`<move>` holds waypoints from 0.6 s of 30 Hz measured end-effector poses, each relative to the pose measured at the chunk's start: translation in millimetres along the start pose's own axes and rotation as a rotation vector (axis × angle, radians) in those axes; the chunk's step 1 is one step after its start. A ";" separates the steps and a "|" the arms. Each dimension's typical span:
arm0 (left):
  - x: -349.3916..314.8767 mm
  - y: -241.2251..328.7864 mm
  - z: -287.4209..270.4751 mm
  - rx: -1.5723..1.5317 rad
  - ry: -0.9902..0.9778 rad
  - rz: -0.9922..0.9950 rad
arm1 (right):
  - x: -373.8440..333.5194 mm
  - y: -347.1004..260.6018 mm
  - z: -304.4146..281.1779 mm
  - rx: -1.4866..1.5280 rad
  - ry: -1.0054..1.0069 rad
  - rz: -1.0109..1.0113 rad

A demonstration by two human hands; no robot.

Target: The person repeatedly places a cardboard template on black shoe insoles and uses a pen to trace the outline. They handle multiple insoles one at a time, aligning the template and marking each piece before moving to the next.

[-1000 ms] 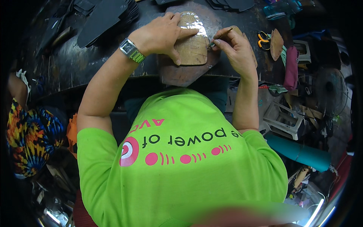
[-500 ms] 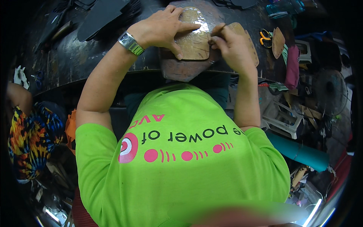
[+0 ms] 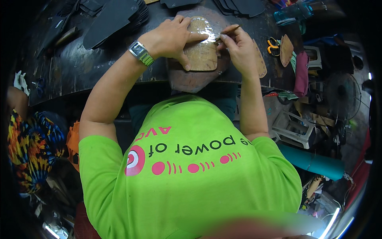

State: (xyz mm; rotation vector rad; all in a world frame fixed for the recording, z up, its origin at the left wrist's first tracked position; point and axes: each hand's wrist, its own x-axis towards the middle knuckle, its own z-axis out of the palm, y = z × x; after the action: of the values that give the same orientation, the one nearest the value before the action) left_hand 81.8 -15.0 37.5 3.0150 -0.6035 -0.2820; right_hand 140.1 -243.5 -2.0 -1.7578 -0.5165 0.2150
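Observation:
My left hand (image 3: 169,38) lies spread on a shiny tan template (image 3: 202,55) with a rounded far end, thumb and fingers pressing its left side and middle. Between thumb and fingers, my right hand (image 3: 238,47) pinches a thin brown stick-like tool (image 3: 235,29). Its lower end meets the template's right edge; the exact tip is too small to make out. Beneath the template is a dark, worn, many-sided board (image 3: 187,81) at the table's near edge. A second tan template (image 3: 260,59) lies partly hidden behind my right hand.
Stacked black cut pieces (image 3: 113,24) lie at the far left, with more black sheets (image 3: 240,6) at the back. Orange-handled scissors (image 3: 273,47) and another tan piece (image 3: 286,50) are to the right. Beyond are a blue bottle (image 3: 292,14) and a fan (image 3: 340,95). Someone in patterned clothing (image 3: 36,151) sits at left.
The right hand has moved farther away along the template's right edge, and its tool now shows clearly. The left hand keeps its place on the template. The whole view has shifted slightly.

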 end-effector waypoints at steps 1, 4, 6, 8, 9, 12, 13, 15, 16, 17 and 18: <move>0.6 -0.6 0.6 -0.013 -0.003 0.000 | -0.8 2.4 1.6 0.024 -0.031 0.008; -0.4 -1.1 4.4 -0.030 0.000 0.003 | -2.1 1.4 7.9 -0.008 0.033 0.014; 0.0 -2.7 5.6 -0.028 0.025 0.015 | -4.9 -2.7 15.4 -0.209 0.068 -0.067; -0.7 -3.2 6.0 -0.045 0.068 0.043 | -10.9 -5.5 27.7 -0.587 0.119 -0.203; -0.5 -3.5 5.2 -0.025 0.060 0.044 | -11.5 -5.9 32.8 -0.716 0.083 -0.391; 0.2 -2.0 1.8 -0.054 0.027 0.019 | -5.2 -2.7 30.6 -0.540 0.106 -0.317; -0.3 -1.7 0.4 -0.062 0.017 0.008 | 0.6 -0.7 23.5 -0.265 0.074 -0.127; -1.3 0.0 -0.7 -0.048 0.017 0.013 | 9.5 6.0 14.1 -0.019 0.194 -0.027; -0.4 -0.9 -1.7 -0.051 0.027 0.010 | 13.7 10.2 14.0 0.050 0.173 -0.074; -0.1 -1.0 -1.5 -0.044 0.023 0.010 | 15.3 14.0 14.1 0.102 0.174 -0.074; 0.4 -0.3 -0.7 -0.018 0.017 0.013 | 14.0 17.1 15.6 0.090 0.175 -0.089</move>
State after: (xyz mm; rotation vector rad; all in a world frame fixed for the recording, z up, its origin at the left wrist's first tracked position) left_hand 82.4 -14.9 38.1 2.9922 -0.6160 -0.2601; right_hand 149.9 -226.5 -20.6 -1.6447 -0.4496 0.0204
